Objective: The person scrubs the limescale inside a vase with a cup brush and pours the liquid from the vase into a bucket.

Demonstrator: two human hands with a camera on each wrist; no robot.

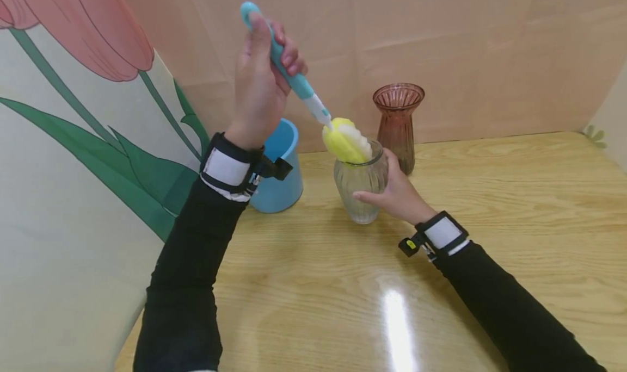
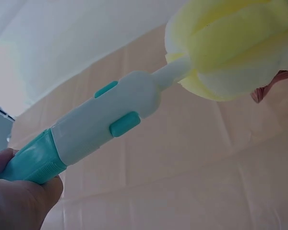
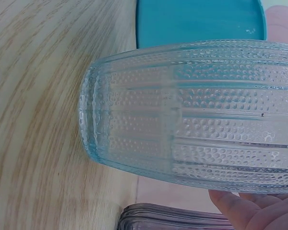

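— So how far along was she?
— The left hand point(image 1: 259, 84) gripped the sponge brush point(image 1: 299, 84) upper centre; its sponge head sat just at the rim. The right hand point(image 1: 397, 195) clasped the clear glass vase point(image 1: 360, 190) mid-frame.
— Scrubbed inside?
— Seemingly not yet.

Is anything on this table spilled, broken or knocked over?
Nothing stands out. The clear glass vase, brown vase and blue cup stand upright on a dry table; no cracks show.
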